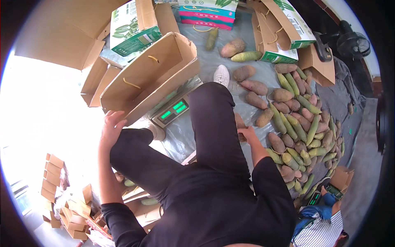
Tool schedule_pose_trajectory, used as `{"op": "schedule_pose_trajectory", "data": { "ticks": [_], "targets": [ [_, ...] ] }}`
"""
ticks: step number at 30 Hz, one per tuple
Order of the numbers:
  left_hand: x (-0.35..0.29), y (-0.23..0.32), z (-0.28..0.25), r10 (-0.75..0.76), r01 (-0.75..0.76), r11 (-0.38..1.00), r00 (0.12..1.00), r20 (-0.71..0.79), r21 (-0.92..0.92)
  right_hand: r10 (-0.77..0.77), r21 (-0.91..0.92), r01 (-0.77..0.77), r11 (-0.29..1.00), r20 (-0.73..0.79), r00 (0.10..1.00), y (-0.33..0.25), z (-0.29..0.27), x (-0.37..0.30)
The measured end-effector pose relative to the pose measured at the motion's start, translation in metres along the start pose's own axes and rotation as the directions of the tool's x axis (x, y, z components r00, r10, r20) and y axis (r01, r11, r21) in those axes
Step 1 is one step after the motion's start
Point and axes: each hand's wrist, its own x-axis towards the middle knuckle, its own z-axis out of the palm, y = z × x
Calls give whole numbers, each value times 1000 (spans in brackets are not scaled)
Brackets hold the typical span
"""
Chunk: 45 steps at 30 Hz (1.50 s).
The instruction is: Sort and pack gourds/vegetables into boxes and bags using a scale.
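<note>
A bluish-grey crinkled plastic sheet (181, 138) spreads to the right of the open brown cardboard box (142, 73). Also right of the box, well apart from it, lies a broad heap of reddish-brown oval roots and long green ones (303, 122) (some stray roots lie nearer). The box, tilted in view and fitted with yellow cord handles, has a green-and-white printed carton (123, 24) just beyond it. A pale digital scale (173, 112) with lit green displays sits at the box's near side. The left hand (113, 125) touches the box's near-left corner; whether it grips, I cannot tell. Right of the box, the right hand (248, 133) grasps a single reddish-brown root (240, 121) (partly hidden by the knee).
</note>
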Motion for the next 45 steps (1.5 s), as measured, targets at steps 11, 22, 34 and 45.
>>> {"op": "schedule_pose_trajectory", "data": {
  "ticks": [11, 22, 34, 45],
  "targets": [
    [3, -10, 8, -49, -53, 898, 975, 219, 437, -533, 76, 528, 846, 68, 844, -211, -6, -119],
    [0, -25, 11, 104, -198, 882, 967, 235, 428, -923, -92, 991, 98, 363, 125, -418, 106, -254],
    [14, 14, 11, 12, -154, 891, 949, 316, 428, -811, -769, 488, -412, 554, 188, -408, 293, -155],
    [4, -10, 3, -43, -88, 917, 948, 317, 389, -715, -513, 851, -110, 636, 291, -404, 223, -219]
  ]
}}
